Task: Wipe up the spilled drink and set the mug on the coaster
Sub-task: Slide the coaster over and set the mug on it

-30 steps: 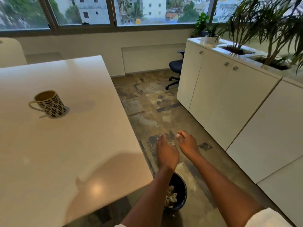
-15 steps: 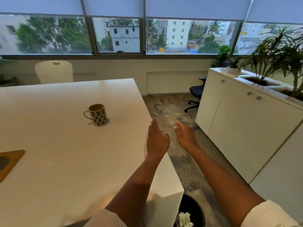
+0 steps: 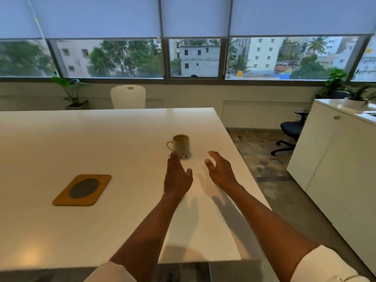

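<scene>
Both hands hover released above the surface [image 3: 122,139], left hand [image 3: 177,179] and right hand [image 3: 220,173] with palms facing each other; the mug [image 3: 181,146] stands just beyond their fingertips; the coaster [image 3: 82,189] lies well apart, leftward.

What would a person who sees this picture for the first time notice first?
Probably the two bare forearms reaching over the white table, left hand and right hand both open and empty. Just beyond the fingers stands a patterned mug, its handle to the left. Further left and nearer lies a yellow-brown coaster with a dark oval centre, nothing on it.
</scene>
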Demonstrator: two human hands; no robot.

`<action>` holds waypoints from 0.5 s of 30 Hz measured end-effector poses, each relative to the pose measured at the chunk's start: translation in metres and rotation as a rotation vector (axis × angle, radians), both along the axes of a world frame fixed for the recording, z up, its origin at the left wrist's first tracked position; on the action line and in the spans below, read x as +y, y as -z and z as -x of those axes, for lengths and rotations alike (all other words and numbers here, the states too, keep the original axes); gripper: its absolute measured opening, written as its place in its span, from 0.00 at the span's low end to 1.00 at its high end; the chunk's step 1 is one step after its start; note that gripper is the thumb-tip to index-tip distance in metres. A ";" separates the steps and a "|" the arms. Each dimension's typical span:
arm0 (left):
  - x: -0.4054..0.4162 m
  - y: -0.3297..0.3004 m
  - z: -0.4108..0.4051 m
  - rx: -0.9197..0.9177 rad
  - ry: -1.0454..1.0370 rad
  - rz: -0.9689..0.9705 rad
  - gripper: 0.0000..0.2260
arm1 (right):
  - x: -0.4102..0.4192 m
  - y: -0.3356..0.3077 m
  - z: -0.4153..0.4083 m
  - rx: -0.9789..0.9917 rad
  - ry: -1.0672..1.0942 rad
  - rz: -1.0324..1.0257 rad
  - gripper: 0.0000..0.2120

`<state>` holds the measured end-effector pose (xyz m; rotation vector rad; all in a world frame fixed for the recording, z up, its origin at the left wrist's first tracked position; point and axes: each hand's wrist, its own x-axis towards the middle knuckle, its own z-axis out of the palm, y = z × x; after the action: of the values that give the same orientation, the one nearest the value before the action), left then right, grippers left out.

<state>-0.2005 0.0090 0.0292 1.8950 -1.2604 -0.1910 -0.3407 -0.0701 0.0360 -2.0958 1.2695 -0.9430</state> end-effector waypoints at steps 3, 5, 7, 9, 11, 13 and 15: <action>0.015 0.005 -0.044 -0.022 -0.057 -0.026 0.35 | 0.013 0.000 -0.042 0.009 -0.062 -0.008 0.22; 0.025 0.009 -0.072 -0.034 -0.081 -0.043 0.34 | 0.022 0.002 -0.068 0.013 -0.100 -0.006 0.21; 0.036 0.013 -0.098 -0.041 -0.114 -0.063 0.34 | 0.031 0.006 -0.093 0.004 -0.122 -0.020 0.21; 0.047 0.017 -0.123 -0.040 -0.150 -0.086 0.33 | 0.040 0.010 -0.120 -0.007 -0.139 -0.057 0.22; 0.059 0.021 -0.147 -0.044 -0.174 -0.107 0.33 | 0.048 0.016 -0.148 -0.001 -0.169 -0.082 0.23; 0.070 0.026 -0.170 -0.041 -0.191 -0.119 0.33 | 0.057 0.022 -0.176 0.018 -0.206 -0.086 0.24; 0.083 0.031 -0.192 -0.026 -0.210 -0.126 0.33 | 0.067 0.028 -0.202 0.041 -0.240 -0.084 0.24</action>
<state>-0.0088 0.0919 -0.0023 2.1297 -1.0784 -0.1380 -0.1391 -0.0029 0.0080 -2.1520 1.0291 -0.7323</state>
